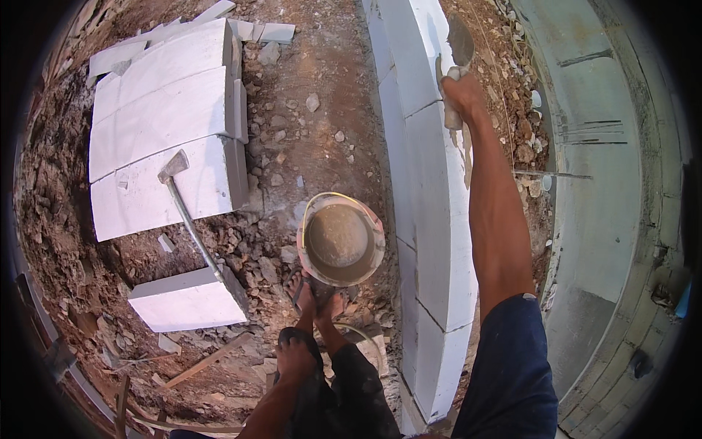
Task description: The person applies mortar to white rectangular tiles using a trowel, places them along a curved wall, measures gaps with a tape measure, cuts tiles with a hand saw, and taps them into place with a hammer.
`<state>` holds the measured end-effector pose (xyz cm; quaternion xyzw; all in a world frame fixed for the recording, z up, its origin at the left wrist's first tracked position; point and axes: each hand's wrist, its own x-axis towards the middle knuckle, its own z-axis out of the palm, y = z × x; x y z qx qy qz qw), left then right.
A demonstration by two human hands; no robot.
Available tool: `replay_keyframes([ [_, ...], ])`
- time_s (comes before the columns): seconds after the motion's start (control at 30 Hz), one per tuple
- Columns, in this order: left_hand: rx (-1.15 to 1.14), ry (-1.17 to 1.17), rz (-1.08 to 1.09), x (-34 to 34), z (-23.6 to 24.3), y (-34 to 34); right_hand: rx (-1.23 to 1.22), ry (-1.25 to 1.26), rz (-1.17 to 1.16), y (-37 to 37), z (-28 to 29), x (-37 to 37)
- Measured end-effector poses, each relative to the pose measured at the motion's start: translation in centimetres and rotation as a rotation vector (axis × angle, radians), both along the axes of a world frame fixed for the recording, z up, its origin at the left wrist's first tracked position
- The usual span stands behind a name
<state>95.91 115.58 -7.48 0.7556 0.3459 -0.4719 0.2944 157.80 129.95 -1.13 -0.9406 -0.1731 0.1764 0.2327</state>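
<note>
My right hand (464, 94) is wrapped round the handle of a trowel (461, 42), whose mortar-coated blade lies beyond my fist. It is over the far part of the white block wall (431, 175), at its right edge, where grey mortar is smeared. Whether the blade touches the wall I cannot tell. My left hand (296, 358) rests on my left knee with fingers laid over it, holding nothing. Between my feet and the wall stands a bucket (340, 238) with grey-brown mortar in it and a yellow handle.
Stacked white blocks (161, 110) stand at the left. A hatchet (191, 212) leans from the stack to a single white block (186, 300). Rubble (274, 164) covers the ground, with a wooden strip (205, 360) near my left side. A grey wall (596, 219) rises at the right.
</note>
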Motion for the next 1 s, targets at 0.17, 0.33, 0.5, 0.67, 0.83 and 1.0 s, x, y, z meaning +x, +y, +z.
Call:
replay_keyframes([
  [0.17, -0.032, 0.029, 0.046, 0.3, 0.1, 0.7, -0.029, -0.204, 0.071, 2.4, -1.9, 1.9],
  [0.33, -0.028, 0.015, 0.105, 0.6, 0.2, 1.4, -0.093, -0.125, 0.07, 3.9, -0.7, 1.2],
  [0.5, -0.001, -0.017, 0.043, 0.6, 0.0, 1.3, -0.039, -0.24, 0.08, 1.7, -1.5, -0.4],
  [0.67, -0.008, -0.025, 0.056, -0.3, -0.5, 1.7, 0.01, -0.078, -0.06, -5.2, -2.8, -4.4],
  [0.83, -0.028, -0.028, 0.112, 0.1, -0.1, 2.4, 0.038, 0.118, 0.019, -17.2, -5.2, -23.0],
  [1.0, -0.013, -0.061, 0.043, -1.1, -0.1, 1.8, -0.559, 0.552, -0.002, -20.8, -17.0, -34.8],
])
